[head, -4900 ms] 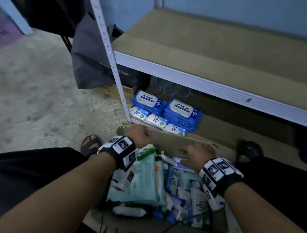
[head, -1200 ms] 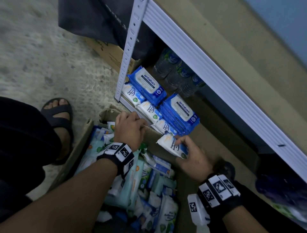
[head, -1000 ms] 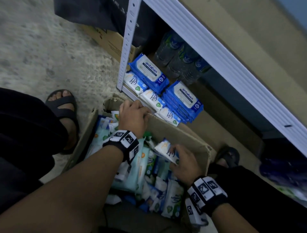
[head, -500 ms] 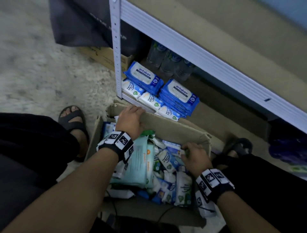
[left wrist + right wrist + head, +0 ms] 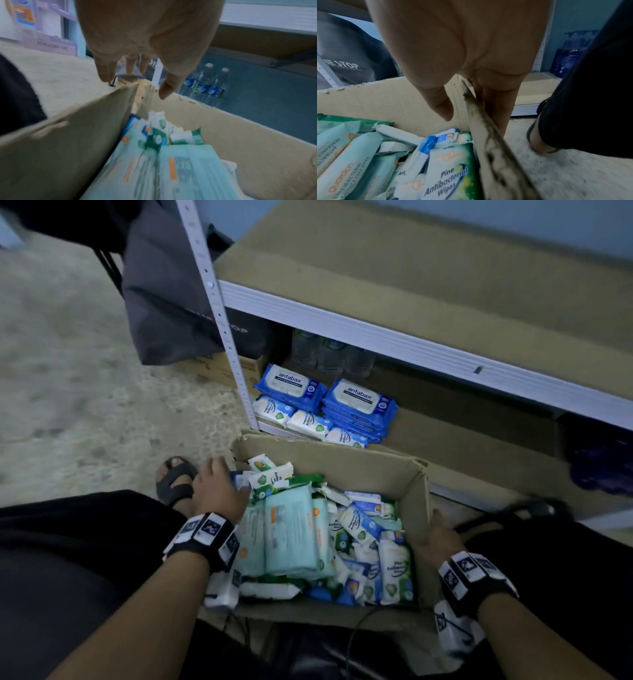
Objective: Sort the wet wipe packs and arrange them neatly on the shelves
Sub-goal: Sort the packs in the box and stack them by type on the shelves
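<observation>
The right hand [image 5: 471, 75] pinches the right wall of the cardboard box [image 5: 342, 463], thumb inside, fingers outside. The left hand [image 5: 219, 487] hovers with loose fingers over the box's left edge, holding nothing. Bare floor [image 5: 85, 405] lies to the left.

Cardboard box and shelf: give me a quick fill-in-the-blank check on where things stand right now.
1. The right hand grips the ____ wall of the cardboard box.
2. The blue antabax packs lie on the ____ shelf.
3. Behind those packs stand water ____.
4. The left hand holds ____.

Missing: right; bottom; bottles; nothing
</observation>
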